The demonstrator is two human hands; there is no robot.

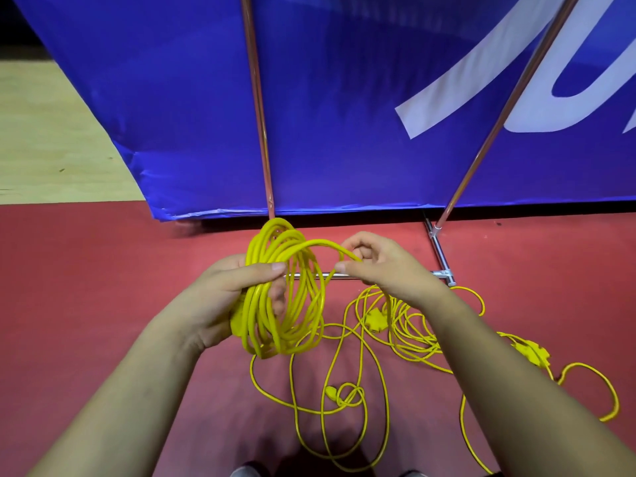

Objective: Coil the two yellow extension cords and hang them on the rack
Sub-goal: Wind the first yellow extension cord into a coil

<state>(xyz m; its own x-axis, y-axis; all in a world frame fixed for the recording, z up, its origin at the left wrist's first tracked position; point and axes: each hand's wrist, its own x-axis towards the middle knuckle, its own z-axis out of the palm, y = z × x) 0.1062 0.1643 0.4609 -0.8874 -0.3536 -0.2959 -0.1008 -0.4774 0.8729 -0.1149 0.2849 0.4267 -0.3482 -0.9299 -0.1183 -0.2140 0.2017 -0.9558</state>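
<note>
Thin yellow plastic-jacketed cord coil [285,304]: prob. light, floppy, springy. L hand [234,290] fingers wrap whole bundle; R hand [382,266] pinches free strand.

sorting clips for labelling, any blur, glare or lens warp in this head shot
Head view: wide-angle warp curves the left metal pole and skews the blue banner; lighting is even, with a faint sheen near the banner's top and a dark shadow on the red floor at the bottom edge; the left hand, right hand and the yellow cord they hold are sharp, no motion blur.
</note>
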